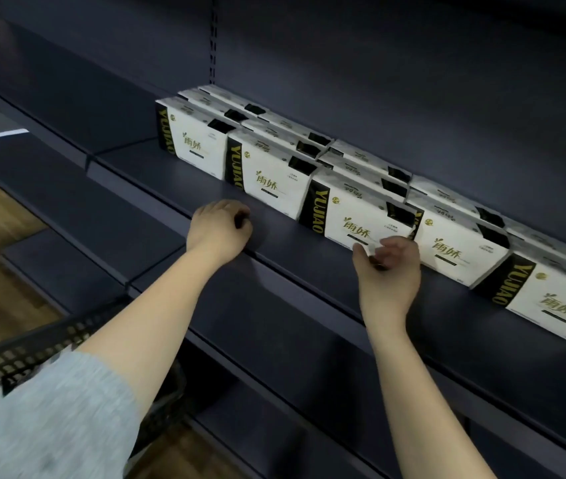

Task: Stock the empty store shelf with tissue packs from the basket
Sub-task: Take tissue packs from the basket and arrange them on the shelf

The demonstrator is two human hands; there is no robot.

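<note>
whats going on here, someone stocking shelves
Yes. A person is filling a dark store shelf with white tissue packs, which already stand several rows deep. The right hand is at the front of the third pack, fingers curled against it. The left hand rests curled on the shelf, holding nothing. A black basket sits at lower left.

A shop: dark retail shelving [309,257] stocked with identical tissue packs [357,216]

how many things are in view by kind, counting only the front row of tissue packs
front-row tissue packs: 5
hands (left hand, right hand): 2
basket: 1
total: 8
More packs stand behind the front row, but overlap hides their count.
</note>
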